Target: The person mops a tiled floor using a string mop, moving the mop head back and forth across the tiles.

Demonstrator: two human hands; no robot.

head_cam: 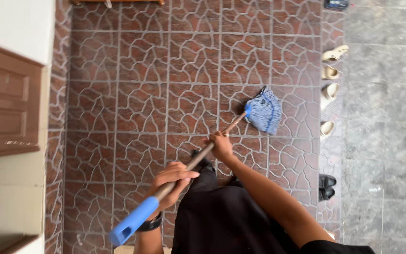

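With both hands spaced apart along the mop handle [198, 157] for what I judge to be leverage, I see my left hand [171, 183] near the lower centre of the frame, fingers wrapped shut around the wood just above the blue plastic end cap [132, 222], and my right hand [222, 146] farther up, fingers also closed around the shaft. The mop's long axis runs diagonally from the lower left to the centre right, pointing toward its blue string head [264, 111], which lies flat on the reddish-brown tiled floor [142, 94] near a row of pale sandals [330, 75] along the right side.
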